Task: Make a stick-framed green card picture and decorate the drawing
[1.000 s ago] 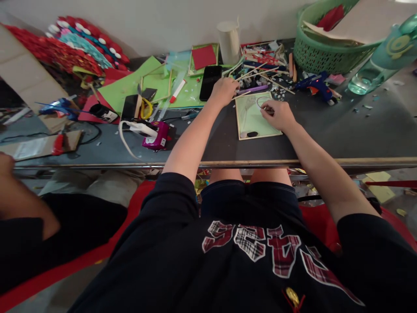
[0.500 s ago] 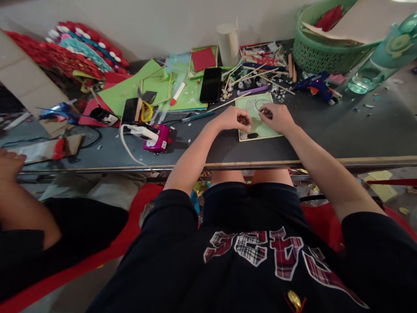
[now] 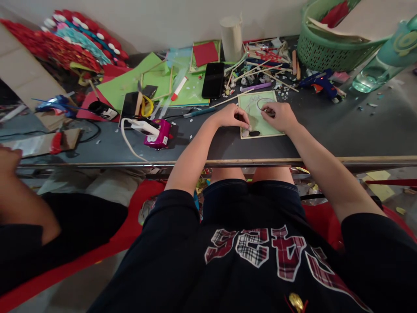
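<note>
A pale green card (image 3: 263, 124) with a light wooden frame lies on the dark table, between my hands. My left hand (image 3: 232, 116) is over its left side, thumb and fingers closed on a small pale pebble (image 3: 249, 128) just above the lower left corner. Beside it on the card are another pale pebble (image 3: 245, 134) and a dark oval pebble (image 3: 255, 133). My right hand (image 3: 280, 116) rests over the card's right side, fingertips pinched together; what they hold is hidden. A thin dark curved line (image 3: 259, 103) shows by those fingertips, and faint line drawing marks the card's top.
Behind the card are a phone (image 3: 213, 81), a purple stick (image 3: 259, 86) and piled scraps. A glue gun (image 3: 321, 83), green basket (image 3: 322, 54) and bottle (image 3: 371, 71) stand right. A magenta power adapter (image 3: 158, 134) sits left. Another person's arm (image 3: 22, 195) is at far left.
My left fingertips have lowered and closed in beside the pebbles at the card's lower left corner. My right hand stays nearly in place. The view has shifted slightly.
</note>
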The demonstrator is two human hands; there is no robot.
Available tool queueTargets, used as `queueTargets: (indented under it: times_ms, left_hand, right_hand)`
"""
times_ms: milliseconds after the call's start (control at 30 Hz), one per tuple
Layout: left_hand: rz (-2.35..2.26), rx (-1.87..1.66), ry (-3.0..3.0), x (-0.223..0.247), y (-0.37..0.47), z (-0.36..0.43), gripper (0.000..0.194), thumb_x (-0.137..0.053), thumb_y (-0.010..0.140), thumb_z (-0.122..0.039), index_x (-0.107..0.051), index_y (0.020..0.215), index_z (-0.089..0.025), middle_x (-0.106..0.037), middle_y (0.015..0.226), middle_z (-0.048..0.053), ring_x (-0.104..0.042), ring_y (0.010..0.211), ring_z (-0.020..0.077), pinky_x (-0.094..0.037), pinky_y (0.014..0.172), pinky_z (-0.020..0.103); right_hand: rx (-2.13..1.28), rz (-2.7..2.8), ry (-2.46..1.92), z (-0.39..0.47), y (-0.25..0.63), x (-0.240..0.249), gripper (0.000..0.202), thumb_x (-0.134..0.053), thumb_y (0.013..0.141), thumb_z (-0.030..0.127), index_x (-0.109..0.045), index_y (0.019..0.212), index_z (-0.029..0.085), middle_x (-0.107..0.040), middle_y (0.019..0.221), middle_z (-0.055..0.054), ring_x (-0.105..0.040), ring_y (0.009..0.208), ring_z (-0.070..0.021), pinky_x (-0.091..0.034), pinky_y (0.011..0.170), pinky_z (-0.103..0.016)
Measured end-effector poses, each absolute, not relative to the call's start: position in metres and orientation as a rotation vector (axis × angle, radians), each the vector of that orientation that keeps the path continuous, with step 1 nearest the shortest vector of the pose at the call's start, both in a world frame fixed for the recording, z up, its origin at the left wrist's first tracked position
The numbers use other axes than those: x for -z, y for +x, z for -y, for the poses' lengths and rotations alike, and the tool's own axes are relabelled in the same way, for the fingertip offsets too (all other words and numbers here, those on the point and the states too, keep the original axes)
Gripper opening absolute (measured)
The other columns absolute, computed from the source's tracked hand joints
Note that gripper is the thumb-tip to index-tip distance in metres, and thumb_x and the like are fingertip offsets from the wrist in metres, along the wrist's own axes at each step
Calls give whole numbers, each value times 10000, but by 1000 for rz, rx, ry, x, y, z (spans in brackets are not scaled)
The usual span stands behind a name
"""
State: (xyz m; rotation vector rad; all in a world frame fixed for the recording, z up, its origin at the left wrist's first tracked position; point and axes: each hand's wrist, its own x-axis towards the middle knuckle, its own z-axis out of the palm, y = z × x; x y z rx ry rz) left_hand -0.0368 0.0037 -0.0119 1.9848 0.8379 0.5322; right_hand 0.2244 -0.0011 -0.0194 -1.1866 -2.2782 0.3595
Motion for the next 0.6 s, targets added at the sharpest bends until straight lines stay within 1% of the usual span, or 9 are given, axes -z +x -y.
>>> queueTargets:
  times_ms: [67,133,200,267,400,600]
  left_hand:
    - [-828,-546,2001,14,-36,-5,284,-934,695,-387,-787,766,-154,-778,758,79,-702,711,161,-525,699,268]
    - [-819,-582,2013,15,-36,-6,245,-888,762,-379,-802,811,-155,-790,806,83,-693,728,157,-511,702,265]
    - [-809,-610,2021,14,-35,-6,220,-831,830,-360,-836,944,-172,-820,936,94,-712,796,169,-519,741,271]
    - [-784,-585,2053,12,-35,-5,220,-825,841,-337,-853,1014,-205,-831,1024,93,-737,882,190,-536,800,278]
    - [-707,-486,2138,7,-34,-4,173,-868,813,-342,-877,958,-246,-838,1009,80,-758,967,206,-545,903,273]
    - [-652,-418,2237,11,-38,-12,220,-845,847,-346,-875,1061,-305,-832,1087,67,-743,1034,210,-521,976,271]
  right_hand:
    - [-356,2280,-1178,0,225,21,217,-595,926,353,-752,1006,226,-769,901,-86,-696,810,-236,-546,790,-369]
    - [-362,2281,-1169,-1,226,21,226,-591,929,366,-750,1010,228,-769,897,-86,-695,799,-235,-550,790,-372]
    - [-376,2279,-1157,-1,226,21,233,-592,931,379,-748,1014,227,-769,894,-88,-699,804,-239,-555,790,-375]
    - [-388,2279,-1151,-1,226,21,238,-591,933,387,-747,1014,227,-771,899,-91,-704,817,-245,-559,788,-377]
    - [-378,2279,-1157,-1,225,21,246,-586,923,376,-755,1005,217,-774,900,-98,-705,813,-242,-557,781,-371]
    - [-374,2263,-1164,-2,224,23,242,-603,902,361,-765,1001,212,-775,896,-90,-708,820,-239,-555,789,-363]
